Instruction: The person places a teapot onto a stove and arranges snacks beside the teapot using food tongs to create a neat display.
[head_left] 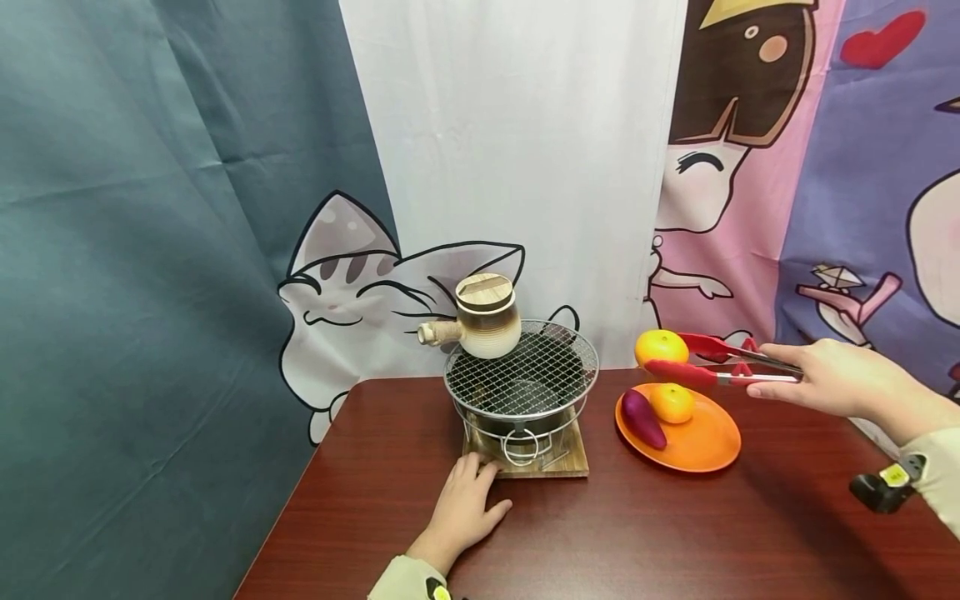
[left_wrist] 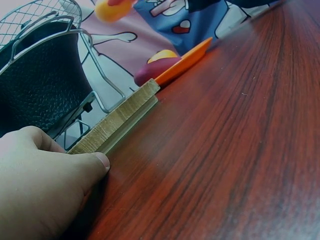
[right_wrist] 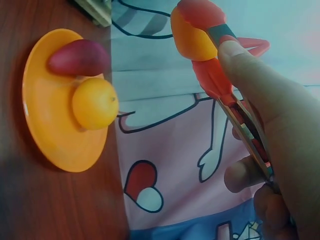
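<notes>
My right hand (head_left: 840,379) grips a pair of red-tipped metal tongs (head_left: 757,377). Between the tong tips a mandarin (head_left: 660,347) is held up above an orange plate (head_left: 712,446). On that plate lie a second mandarin (head_left: 672,403) and a smooth purple elongated vegetable (head_left: 642,419). My left hand (head_left: 462,510) rests at the near left corner of a wooden board (head_left: 564,461), fingertips on its edge and thumb spread to the side. On the board stands a black tabletop stove (left_wrist: 45,75) with a round wire mesh (head_left: 558,387) on top.
A small clay pot (head_left: 491,332) with a wooden lid and a wrapped side handle sits on the mesh, toward the back left. Behind the reddish-brown table (head_left: 375,467) hangs a cartoon-printed curtain (head_left: 540,167). The plate is to the right of the stove.
</notes>
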